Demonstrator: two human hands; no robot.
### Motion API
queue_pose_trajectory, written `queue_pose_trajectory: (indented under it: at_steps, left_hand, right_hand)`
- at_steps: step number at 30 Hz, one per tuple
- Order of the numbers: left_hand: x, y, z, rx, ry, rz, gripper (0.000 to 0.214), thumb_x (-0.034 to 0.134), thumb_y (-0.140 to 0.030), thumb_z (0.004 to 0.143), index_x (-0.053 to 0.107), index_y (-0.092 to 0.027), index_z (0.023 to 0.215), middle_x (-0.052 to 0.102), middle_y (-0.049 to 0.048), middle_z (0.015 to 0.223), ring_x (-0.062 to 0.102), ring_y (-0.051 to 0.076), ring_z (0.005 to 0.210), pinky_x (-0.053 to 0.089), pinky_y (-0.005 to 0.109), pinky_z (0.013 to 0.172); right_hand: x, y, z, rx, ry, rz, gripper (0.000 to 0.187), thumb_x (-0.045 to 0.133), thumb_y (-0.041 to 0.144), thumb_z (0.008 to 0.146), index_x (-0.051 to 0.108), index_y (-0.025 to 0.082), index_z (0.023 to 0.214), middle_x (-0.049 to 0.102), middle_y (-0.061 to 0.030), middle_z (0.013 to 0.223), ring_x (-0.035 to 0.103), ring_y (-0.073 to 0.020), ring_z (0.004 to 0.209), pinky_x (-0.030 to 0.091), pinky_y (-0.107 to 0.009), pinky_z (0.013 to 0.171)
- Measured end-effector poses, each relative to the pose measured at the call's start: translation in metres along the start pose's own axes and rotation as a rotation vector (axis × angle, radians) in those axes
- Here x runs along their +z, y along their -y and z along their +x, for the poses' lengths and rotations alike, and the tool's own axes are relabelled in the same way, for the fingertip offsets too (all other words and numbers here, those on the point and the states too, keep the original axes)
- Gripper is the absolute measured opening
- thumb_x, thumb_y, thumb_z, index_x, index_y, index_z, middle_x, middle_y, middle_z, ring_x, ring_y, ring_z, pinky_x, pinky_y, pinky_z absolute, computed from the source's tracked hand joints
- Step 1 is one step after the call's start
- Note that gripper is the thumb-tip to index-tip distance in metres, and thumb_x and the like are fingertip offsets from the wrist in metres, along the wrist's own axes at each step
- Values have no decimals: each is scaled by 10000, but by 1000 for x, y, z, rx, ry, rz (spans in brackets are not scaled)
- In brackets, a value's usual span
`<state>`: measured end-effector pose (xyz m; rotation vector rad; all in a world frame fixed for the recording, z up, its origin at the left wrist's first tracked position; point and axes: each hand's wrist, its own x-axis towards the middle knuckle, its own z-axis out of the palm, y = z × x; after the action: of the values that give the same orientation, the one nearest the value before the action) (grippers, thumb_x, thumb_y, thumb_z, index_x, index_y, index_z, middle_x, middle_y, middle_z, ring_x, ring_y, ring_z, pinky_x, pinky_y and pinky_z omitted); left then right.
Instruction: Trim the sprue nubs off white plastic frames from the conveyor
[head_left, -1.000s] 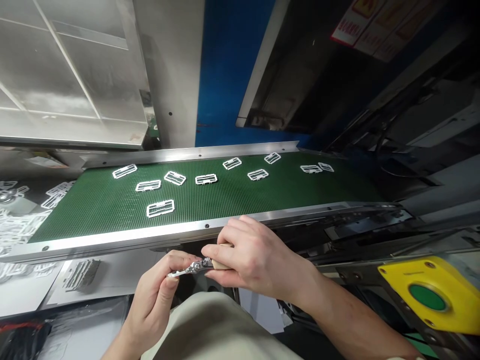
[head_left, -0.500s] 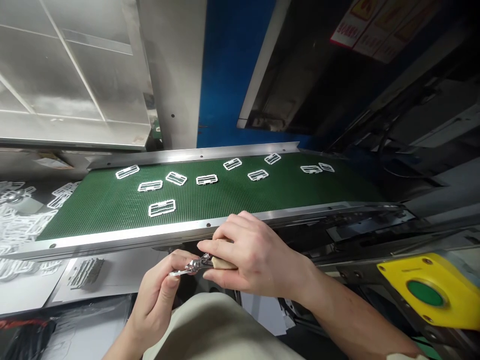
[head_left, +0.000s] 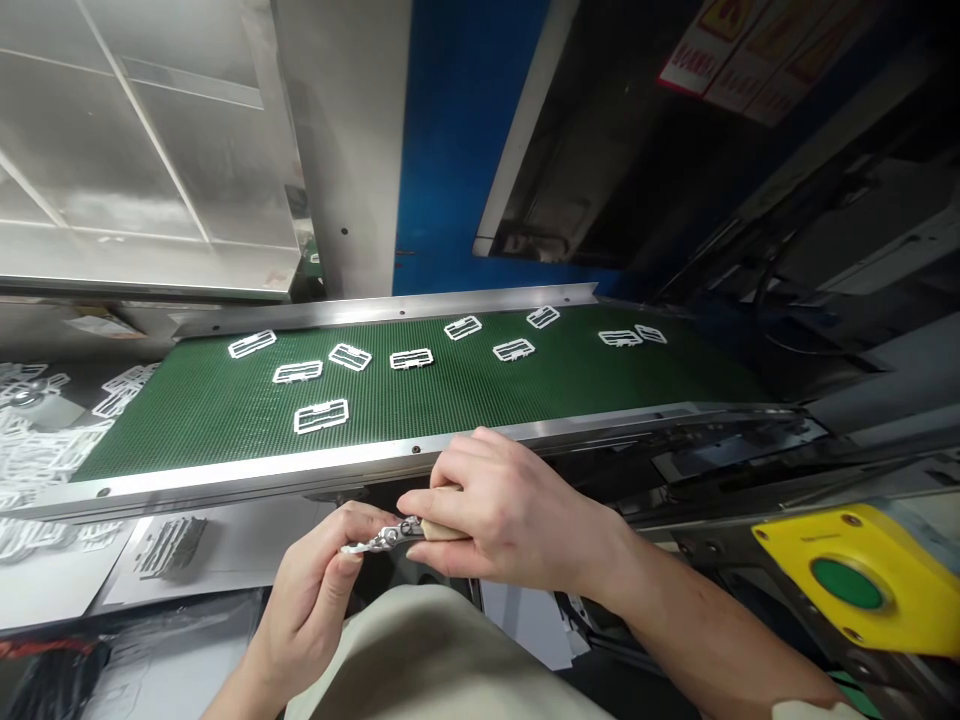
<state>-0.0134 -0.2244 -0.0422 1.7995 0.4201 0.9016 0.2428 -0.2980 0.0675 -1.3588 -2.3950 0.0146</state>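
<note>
Low in the middle of the head view, my left hand [head_left: 315,590] pinches a small white plastic piece [head_left: 352,549] between thumb and fingers. Most of that piece is hidden by the fingers. My right hand [head_left: 506,510] is wrapped round the tan-covered handles of a pair of metal nippers [head_left: 391,536]. Their jaws point left and meet the edge of the piece; whether they are fully closed is too small to tell. Both hands are in front of the near rail of a green conveyor belt [head_left: 232,430], where several white plastic frames [head_left: 322,416] lie scattered flat.
A heap of white frames [head_left: 45,450] lies at the belt's left end. Below it, a stack of frames [head_left: 172,547] rests on white sheets. The metal rail [head_left: 255,470] edges the belt. A yellow box [head_left: 915,600] with a green button [head_left: 847,583] stands at the right.
The frames on the belt sit very slightly farther left. My right hand and the nippers have shifted a touch right and down; both hands keep their holds.
</note>
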Motion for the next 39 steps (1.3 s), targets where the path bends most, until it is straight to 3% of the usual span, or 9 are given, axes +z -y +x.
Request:
queue_pose_trajectory:
  at_steps: [7,13,18,22,27,31,34,39]
  left_hand:
    - [0,3,-4,-38,3,-8,430,437,-535,1213,785,-287,1165,846,63,1145,781,221,990,587,289,912]
    - [1,8,-6,-33,-31,-46,431,449,-532,1208,802,-284,1184,836,61,1142,765,233,1029,588,298,937]
    - [5,14,-8,3,-80,-141,461,456,-555,1199,825,-286,1263,831,79,1134,750,261,1087,594,334,977]
    - [9,17,-11,17,-84,-276,478,450,-567,1195,823,-281,1281,832,93,1158,743,280,1145,589,379,1036]
    - [12,20,-15,-6,-118,-347,496,457,-571,1189,831,-259,1279,834,125,1152,731,319,1164,590,439,1044]
    - [13,20,-16,-16,-133,-379,503,456,-578,1189,837,-261,1275,838,117,1162,720,302,1159,599,415,1037]
    - [13,18,-16,-28,-143,-387,489,463,-562,1193,845,-266,1270,841,108,1178,726,277,1127,617,372,992]
    - [15,15,-14,-34,-160,-395,491,464,-549,1197,854,-257,1260,854,115,1151,732,274,1129,641,351,970]
  right_hand:
    - [2,-3,3,-32,37,-44,381,704,459,1161,730,206,877,586,25,801,538,-156,765,431,-330,786]
    - [15,-6,1,-52,-48,12,410,630,469,1199,805,192,953,638,15,733,561,-162,680,434,-344,705]
    - [29,-5,-1,80,-225,321,403,620,486,1211,850,156,1232,791,-24,843,700,-161,746,544,-318,755]
    - [33,-1,-3,214,-235,478,430,672,543,1174,868,162,1200,764,-35,840,693,-163,737,551,-287,683]
    - [36,1,-7,272,-235,559,430,702,536,1153,874,145,1205,709,-19,798,663,-157,708,543,-285,672]
    - [37,-1,-10,251,-226,555,394,742,489,1134,853,143,1285,770,-47,920,714,-186,839,581,-337,823]
    - [34,-1,-11,193,-162,407,371,777,432,1120,813,157,1366,798,-76,1082,726,-235,1017,549,-431,990]
    - [11,0,-9,186,-91,311,415,841,404,1081,779,153,1406,798,-104,1180,703,-269,1084,524,-472,1012]
